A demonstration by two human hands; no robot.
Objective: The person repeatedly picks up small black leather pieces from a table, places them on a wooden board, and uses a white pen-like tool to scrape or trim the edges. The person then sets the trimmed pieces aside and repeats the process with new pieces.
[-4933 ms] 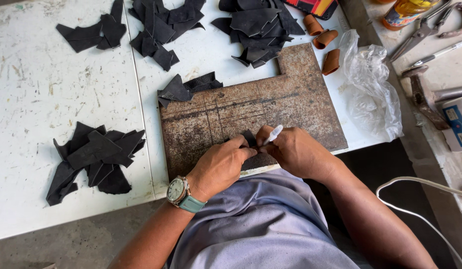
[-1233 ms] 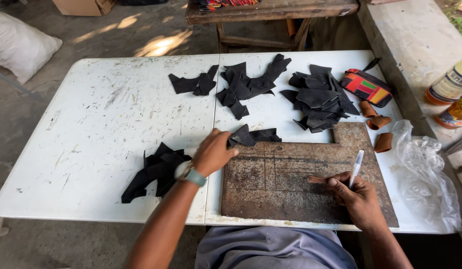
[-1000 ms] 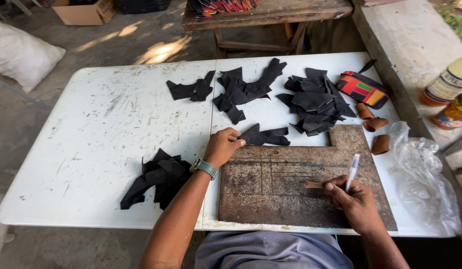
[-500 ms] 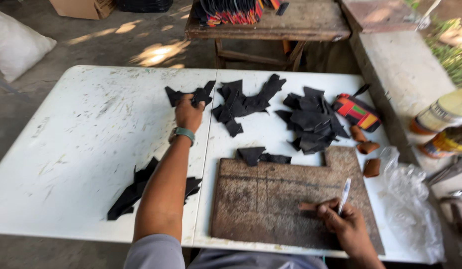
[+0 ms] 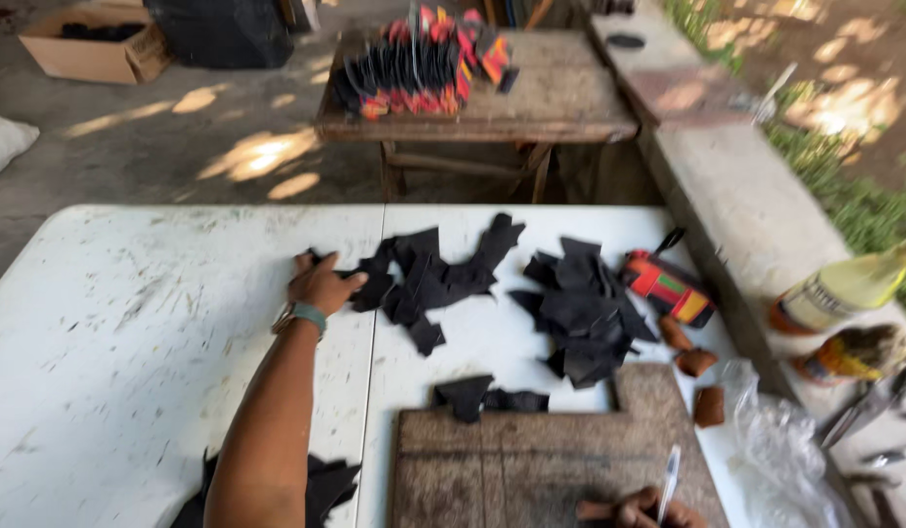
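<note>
Here, by label:

Left hand (image 5: 321, 286): stretched far over the white desk (image 5: 130, 332), laid on the left end of a flat heap of black leather pieces (image 5: 428, 274); fingers curled down onto the nearest piece, thumb pointing right; pinching or only pressing, cannot tell.

Right hand (image 5: 634, 510): at the near edge, mostly cut off; fingers closed around a white pen (image 5: 669, 476), resting on the wooden board (image 5: 541, 469).

Key relation: heap lying directly to the right of the left fingers, its long axis running left to right and rising a little toward the far right; left hand touching it, right hand well apart on the near side.

Other black pieces: second pile (image 5: 585, 308) right of the first, near the far corner of the board; two single pieces (image 5: 487, 396) on the far edge of the board; more scraps (image 5: 321, 484) under the left forearm at the near edge.

Edges: far desk edge just beyond the heap; seam between the two desk halves passing just right of the left wrist.

Open room: bare white surface to the left of the hand, also between heap and board.

Right side: striped colourful pouch (image 5: 668, 288), small brown leather bits (image 5: 694, 362), clear plastic bag (image 5: 785, 445), then a stone ledge with bottles (image 5: 844, 293).
</note>
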